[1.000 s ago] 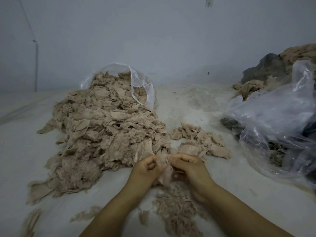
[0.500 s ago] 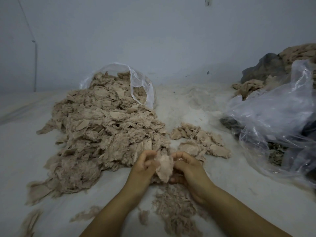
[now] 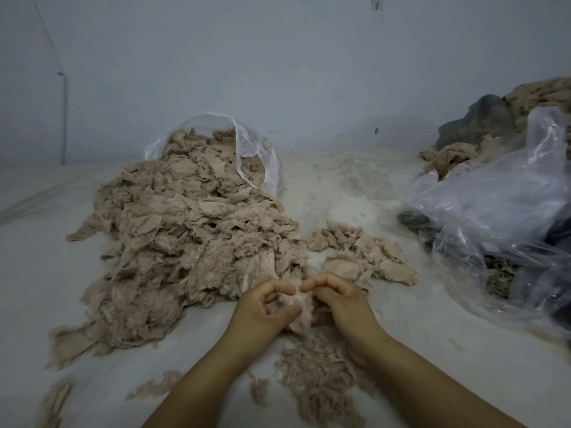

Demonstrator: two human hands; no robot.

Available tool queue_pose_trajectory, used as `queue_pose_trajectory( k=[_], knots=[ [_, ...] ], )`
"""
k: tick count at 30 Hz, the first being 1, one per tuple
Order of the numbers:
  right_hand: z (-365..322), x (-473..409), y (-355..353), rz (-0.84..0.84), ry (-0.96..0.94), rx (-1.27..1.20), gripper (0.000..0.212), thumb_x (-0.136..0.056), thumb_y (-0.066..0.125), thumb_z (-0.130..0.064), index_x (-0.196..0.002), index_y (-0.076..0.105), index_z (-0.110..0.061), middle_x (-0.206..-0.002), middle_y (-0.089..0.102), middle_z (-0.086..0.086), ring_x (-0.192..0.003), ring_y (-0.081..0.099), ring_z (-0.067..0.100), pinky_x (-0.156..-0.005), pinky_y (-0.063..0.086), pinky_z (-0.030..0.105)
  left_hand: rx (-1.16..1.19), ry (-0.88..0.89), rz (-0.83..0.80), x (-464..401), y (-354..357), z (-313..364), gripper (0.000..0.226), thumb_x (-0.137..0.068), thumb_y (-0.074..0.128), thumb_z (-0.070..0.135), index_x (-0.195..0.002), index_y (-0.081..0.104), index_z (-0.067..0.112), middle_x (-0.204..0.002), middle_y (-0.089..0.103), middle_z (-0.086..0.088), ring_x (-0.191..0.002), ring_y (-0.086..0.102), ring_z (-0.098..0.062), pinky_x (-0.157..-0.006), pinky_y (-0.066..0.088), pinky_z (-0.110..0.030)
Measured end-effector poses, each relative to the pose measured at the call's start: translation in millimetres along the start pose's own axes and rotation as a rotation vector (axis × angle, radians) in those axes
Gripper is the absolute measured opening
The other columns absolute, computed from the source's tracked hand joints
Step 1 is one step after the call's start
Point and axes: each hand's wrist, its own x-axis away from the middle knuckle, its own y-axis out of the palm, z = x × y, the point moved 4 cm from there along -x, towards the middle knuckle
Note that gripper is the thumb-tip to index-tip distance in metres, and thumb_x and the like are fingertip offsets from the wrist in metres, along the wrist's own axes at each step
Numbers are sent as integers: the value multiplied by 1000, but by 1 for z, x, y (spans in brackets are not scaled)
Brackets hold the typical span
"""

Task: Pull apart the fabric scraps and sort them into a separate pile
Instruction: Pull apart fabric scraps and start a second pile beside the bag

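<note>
Our left hand (image 3: 262,307) and right hand (image 3: 336,299) both pinch one beige scrap (image 3: 298,313). We count three beige piles: the big pile (image 3: 185,239) at left, a small pile (image 3: 361,254) at right, a shredded pile (image 3: 318,381) nearest. Two clear bags (image 3: 494,211) lie on the pale counter (image 3: 355,186) by a grey wall (image 3: 278,57).

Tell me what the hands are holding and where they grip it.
Both the left hand and right hand pinch one beige fabric scrap between them, each at its own side edge.
</note>
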Motion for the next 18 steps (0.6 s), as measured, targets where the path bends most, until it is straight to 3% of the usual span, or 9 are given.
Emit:
queue_pose_trajectory(
  k=[2, 4, 8, 10, 12, 15, 18],
  knots=[
    [0, 0, 0, -55, -12, -19, 12, -92, 57, -11, -93, 69, -10, -66, 60, -1, -59, 59, 11, -56, 53, 25, -55, 1, 8, 0, -1, 1, 31, -73, 78, 4, -96, 65, 20, -90, 67, 6, -72, 60, -1, -69, 53, -22],
    [0, 1, 0, -57, -69, 62, 13, -87, 66, -8, -90, 72, -18, -74, 65, -5, -64, 60, 12, -60, 53, 24, -56, -1, 9, 0, -3, 0, 38, -69, 80, 4, -99, 66, 21, -96, 70, 3, -80, 64, -8, -75, 55, -27],
    [-4, -6, -13, 136, -146, 154, 32, -86, 58, 7, -74, 76, -16, -83, 74, -3, -83, 68, 16, -74, 55, 23, 61, -57, 85, -4, -6, -2, 18, -81, 69, 3, -96, 69, 13, -84, 73, -1, -75, 68, -8, -66, 52, -16],
    [-15, -11, -29, 281, -274, 452, 31, -87, 56, 6, -81, 77, -16, -93, 69, -9, -100, 62, 16, -88, 47, 17, 55, -66, 174, -6, -14, -6, 11, -84, 66, 3, -90, 68, 13, -79, 73, -4, -68, 68, -10, -63, 53, -18],
    [-20, -16, -40, 335, -349, 895, 26, -91, 56, -8, -98, 75, -24, -111, 57, -10, -117, 45, 16, -103, 29, 23, -114, -28, 238, -9, -22, -9, 12, -86, 65, 6, -86, 68, 17, -85, 69, 3, -73, 65, -4, -67, 54, -19],
    [-10, -24, -39, 213, -350, 1180, 23, -95, 51, -37, -110, 68, -40, -135, 49, -13, -131, 31, 16, -107, 15, 31, -477, 102, 238, -10, -25, -10, 18, -83, 70, 15, -100, 65, 21, -102, 59, 11, -90, 54, 0, -81, 39, -4],
    [12, -37, -25, -56, -283, 1307, 34, -100, 36, -45, -128, 54, -43, -150, 34, -11, -141, 13, 14, -113, 2, 44, -663, 150, 177, -10, -21, -14, 45, -80, 73, 26, -121, 57, 22, -109, 47, 13, -100, 45, -2, -81, 27, 1]
  ],
)
